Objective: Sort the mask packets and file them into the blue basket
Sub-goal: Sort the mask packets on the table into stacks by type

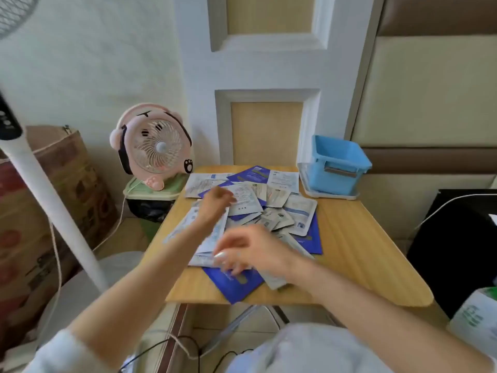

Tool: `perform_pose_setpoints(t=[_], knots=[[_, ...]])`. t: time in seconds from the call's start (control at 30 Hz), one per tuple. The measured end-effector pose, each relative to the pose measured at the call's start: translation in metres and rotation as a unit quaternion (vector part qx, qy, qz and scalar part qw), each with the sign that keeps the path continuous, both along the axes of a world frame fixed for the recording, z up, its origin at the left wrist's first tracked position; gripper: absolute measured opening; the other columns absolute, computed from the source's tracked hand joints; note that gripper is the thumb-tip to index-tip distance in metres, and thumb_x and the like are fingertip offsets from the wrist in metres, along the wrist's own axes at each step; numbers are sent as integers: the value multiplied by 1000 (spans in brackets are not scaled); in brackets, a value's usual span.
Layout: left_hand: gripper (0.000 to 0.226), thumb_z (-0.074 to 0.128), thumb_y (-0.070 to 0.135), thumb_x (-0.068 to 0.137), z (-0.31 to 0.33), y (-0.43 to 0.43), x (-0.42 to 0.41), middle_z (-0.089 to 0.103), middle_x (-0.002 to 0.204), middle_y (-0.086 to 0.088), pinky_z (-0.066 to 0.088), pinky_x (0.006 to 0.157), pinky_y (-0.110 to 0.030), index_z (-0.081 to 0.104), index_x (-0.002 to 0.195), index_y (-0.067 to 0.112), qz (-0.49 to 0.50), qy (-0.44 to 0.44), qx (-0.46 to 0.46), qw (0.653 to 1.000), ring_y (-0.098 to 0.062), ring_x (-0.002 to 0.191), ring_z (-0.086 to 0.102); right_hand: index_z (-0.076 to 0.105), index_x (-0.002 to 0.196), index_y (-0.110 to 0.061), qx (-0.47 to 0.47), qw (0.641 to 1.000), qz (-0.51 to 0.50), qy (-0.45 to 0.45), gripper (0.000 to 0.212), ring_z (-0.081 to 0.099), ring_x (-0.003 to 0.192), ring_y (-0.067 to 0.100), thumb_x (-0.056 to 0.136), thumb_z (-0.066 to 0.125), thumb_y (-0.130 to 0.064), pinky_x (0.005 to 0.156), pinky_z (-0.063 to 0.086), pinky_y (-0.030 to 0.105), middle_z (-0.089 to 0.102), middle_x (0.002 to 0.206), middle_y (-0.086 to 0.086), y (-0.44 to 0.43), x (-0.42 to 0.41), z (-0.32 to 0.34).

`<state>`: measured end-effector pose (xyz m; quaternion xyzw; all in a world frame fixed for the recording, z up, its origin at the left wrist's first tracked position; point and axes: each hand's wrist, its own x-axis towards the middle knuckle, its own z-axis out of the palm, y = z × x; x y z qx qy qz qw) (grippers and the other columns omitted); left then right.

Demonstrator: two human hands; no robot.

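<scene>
A white mask packet point(243, 200) is pinched at its edge by the left hand point(213, 201). The right hand point(242, 251) is blurred over the heap point(282, 211), so its grip cannot be told. Overlapping neighbours could be dragged off the table point(363, 251). One blue basket point(338, 162) is counted at the far right corner. At least four dark blue packets point(231, 284) are counted, while the white ones overlap too much to be counted.

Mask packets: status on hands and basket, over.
Left hand pinching a white packet atop the pile; right hand blurred over its near edge, grip unclear. Blue basket far right, no packets showing inside. Nothing blocks it.
</scene>
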<state>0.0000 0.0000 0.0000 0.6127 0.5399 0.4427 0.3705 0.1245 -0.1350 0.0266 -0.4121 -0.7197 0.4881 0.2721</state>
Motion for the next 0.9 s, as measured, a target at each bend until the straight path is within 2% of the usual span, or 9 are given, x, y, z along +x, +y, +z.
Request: perform_pose_setpoints(t=[0.1,0.17,0.23,0.33,0.47,0.67,0.77,0.83,0.9], knots=[[90,60,71,60,-26,-8,15,32,145,-6,27,109,-52,35,137,32,-153,397,33,904,-29,135,29,63,102,-23,96,922,-316,-205,21,58,109,18,82,67,-18,94,47,39,64,110,-1,56,52,-28],[110,63,74,59,-46,-18,17,-10,156,-5,1,108,-66,1,145,43,-232,554,-12,800,-34,144,-9,52,121,-20,45,877,-338,-338,45,46,122,24,80,68,-31,96,43,34,50,129,3,79,79,-40],[115,60,76,61,-55,-16,15,-33,151,-2,-13,103,-69,-16,143,44,-278,584,-28,762,-35,136,-34,41,132,-14,-30,871,-324,-369,65,43,124,27,78,70,-36,95,43,33,38,137,8,92,86,-49],[114,57,78,61,-58,-3,8,-36,150,3,-15,103,-69,-17,142,46,-295,586,-12,754,-31,134,-38,37,136,-8,-77,874,-329,-348,78,48,121,26,72,76,-33,92,45,31,37,138,9,109,86,-58],[109,59,74,65,-49,18,-3,-31,152,6,-12,106,-67,-13,142,48,-297,594,12,748,-28,137,-33,57,115,-1,-195,905,-331,-182,54,61,98,22,67,81,-8,80,51,30,64,106,9,118,94,-54],[90,56,66,75,-38,26,-8,-22,155,8,-11,109,-63,3,145,44,-293,597,4,747,-23,141,-26,69,92,-5,-54,907,-280,-310,15,55,77,15,77,68,-4,64,44,22,62,88,7,96,130,9],[30,46,41,94,-21,24,5,25,154,3,-5,114,-52,57,121,31,-261,343,-3,902,-15,146,5,59,56,-19,111,911,-349,-189,29,53,63,14,67,79,-1,63,43,27,58,60,-1,94,145,40],[30,42,32,98,-16,18,13,53,137,-4,26,112,-41,68,103,18,-152,64,-24,986,-20,136,38,57,56,-17,233,894,-375,-73,29,50,60,13,66,81,-6,63,40,29,58,58,3,98,142,48],[52,35,47,97,-13,16,19,58,128,-19,47,97,-41,61,111,4,-159,-253,-193,934,-33,119,55,62,61,-17,296,885,-359,-11,21,52,60,7,70,78,-8,61,42,25,63,64,5,101,127,47]])
